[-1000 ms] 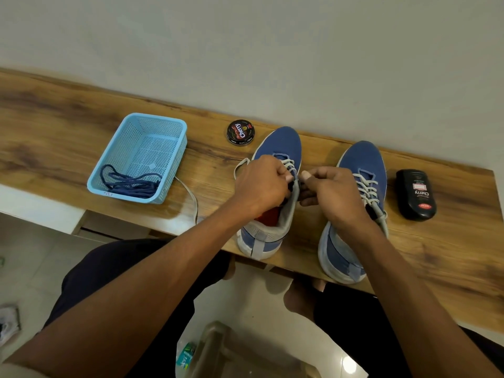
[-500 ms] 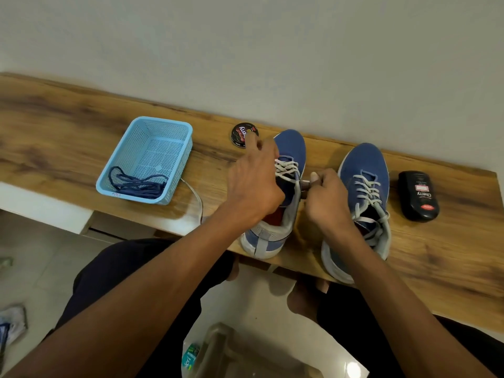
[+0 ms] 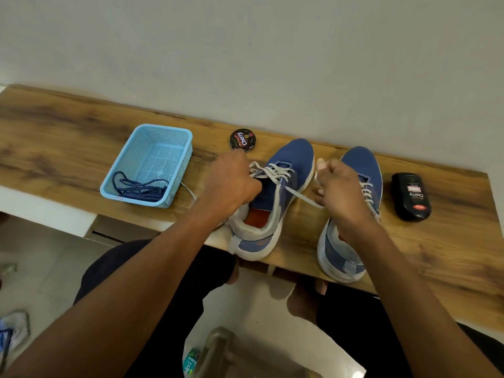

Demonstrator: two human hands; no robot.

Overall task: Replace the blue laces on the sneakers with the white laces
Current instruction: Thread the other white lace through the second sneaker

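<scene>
My left hand (image 3: 231,184) and right hand (image 3: 338,186) each pinch white lace (image 3: 302,196) ends on left sneaker (image 3: 275,197), pulling toward 9 and 3 o'clock. Risk: uneven pull leaves ends lopsided, or sneaker slides off desk (image 3: 68,137) edge.

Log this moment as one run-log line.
step: lacing left sneaker | left hand: grips white lace | right hand: pulls lace end | blue laces: in basket
</scene>
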